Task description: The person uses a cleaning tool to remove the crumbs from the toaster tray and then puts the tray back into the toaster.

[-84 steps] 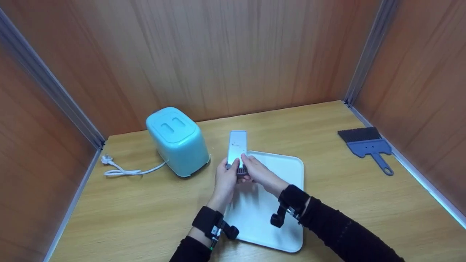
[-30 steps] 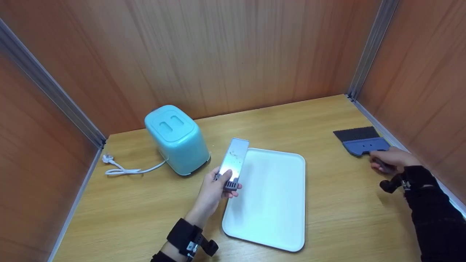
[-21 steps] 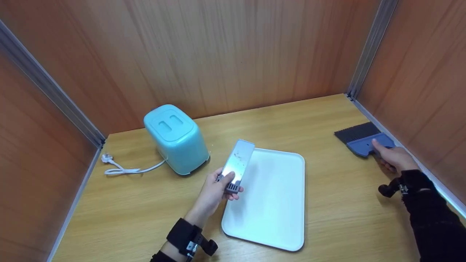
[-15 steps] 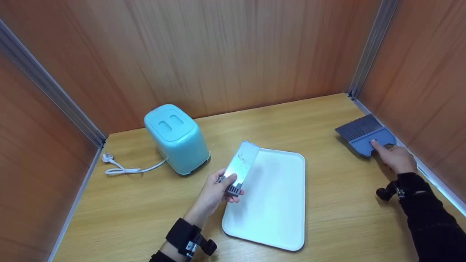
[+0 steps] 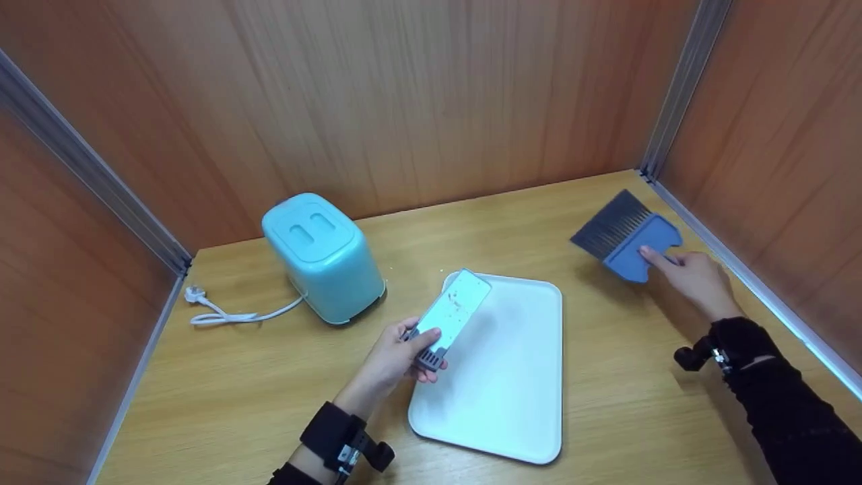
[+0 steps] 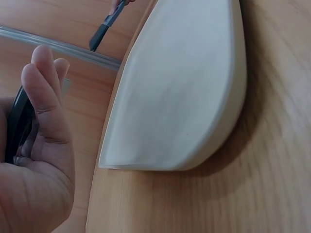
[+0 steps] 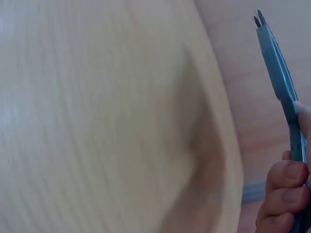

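My left hand (image 5: 394, 353) holds a slim metal crumb tray (image 5: 456, 308) by its grey slotted end, thumb on top. Small reddish-brown crumbs lie on its shiny face. It hangs tilted over the upper left of a white rectangular tray (image 5: 505, 384). In the left wrist view only the dark edge of the crumb tray (image 6: 18, 124) shows beside the fingers. On the right, my right hand (image 5: 697, 279) grips the handle of a blue brush (image 5: 636, 246) with dark bristles, raised above the table. The right wrist view shows the brush (image 7: 278, 68) edge-on, with fingers curled round its handle.
A light-blue toaster (image 5: 330, 269) with a lid stands at the back left. Its white cord and plug (image 5: 222, 315) lie left of it on the wooden table (image 5: 269, 397). Wooden panels (image 5: 417, 101) enclose the back and sides. A few specks lie near the toaster.
My right hand left the crumb tray, took the brush at the right edge, lifted it and moved it leftward. The left hand has turned the crumb tray clockwise, further over the white tray.
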{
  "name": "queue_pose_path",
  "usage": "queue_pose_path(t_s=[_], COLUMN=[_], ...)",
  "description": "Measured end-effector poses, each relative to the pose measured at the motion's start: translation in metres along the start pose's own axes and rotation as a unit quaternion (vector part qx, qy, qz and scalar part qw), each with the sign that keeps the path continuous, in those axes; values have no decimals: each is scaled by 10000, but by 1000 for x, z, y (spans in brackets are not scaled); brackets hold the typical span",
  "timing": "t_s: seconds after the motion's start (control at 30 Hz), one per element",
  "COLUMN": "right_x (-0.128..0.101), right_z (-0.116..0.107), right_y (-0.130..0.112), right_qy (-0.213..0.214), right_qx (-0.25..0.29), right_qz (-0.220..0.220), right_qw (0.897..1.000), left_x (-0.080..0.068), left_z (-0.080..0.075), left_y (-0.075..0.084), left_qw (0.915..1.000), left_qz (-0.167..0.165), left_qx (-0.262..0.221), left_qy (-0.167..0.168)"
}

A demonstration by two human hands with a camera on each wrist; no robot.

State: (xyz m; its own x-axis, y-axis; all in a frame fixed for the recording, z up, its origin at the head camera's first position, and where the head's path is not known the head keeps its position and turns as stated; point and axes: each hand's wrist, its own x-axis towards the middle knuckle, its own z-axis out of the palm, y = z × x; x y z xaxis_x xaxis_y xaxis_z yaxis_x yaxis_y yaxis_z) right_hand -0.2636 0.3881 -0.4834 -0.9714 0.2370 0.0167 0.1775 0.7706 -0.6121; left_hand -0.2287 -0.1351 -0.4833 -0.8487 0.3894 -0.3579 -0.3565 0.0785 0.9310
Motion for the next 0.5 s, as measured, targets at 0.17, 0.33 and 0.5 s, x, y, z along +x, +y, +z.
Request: queue_pose_path(t_s=[0.17,0.33,0.5], right_x=[-14,-34,-52], right_z=[9,22,38], right_y=[-50,-97,-136], right_qy=[-163,-410,-771], right_qx=[-88,-28,-141], right_qz=[-564,-1001,-1270], right_qw=[9982,9941,9888], left_x=[-2,-4,-6], left_z=[-2,-2,-3], left_y=[1,1,1], left_qw=[9997,9985,9967], left_qz=[-74,-90,-51], left_qx=[199,372,540], left_qy=[-157,-389,-599])
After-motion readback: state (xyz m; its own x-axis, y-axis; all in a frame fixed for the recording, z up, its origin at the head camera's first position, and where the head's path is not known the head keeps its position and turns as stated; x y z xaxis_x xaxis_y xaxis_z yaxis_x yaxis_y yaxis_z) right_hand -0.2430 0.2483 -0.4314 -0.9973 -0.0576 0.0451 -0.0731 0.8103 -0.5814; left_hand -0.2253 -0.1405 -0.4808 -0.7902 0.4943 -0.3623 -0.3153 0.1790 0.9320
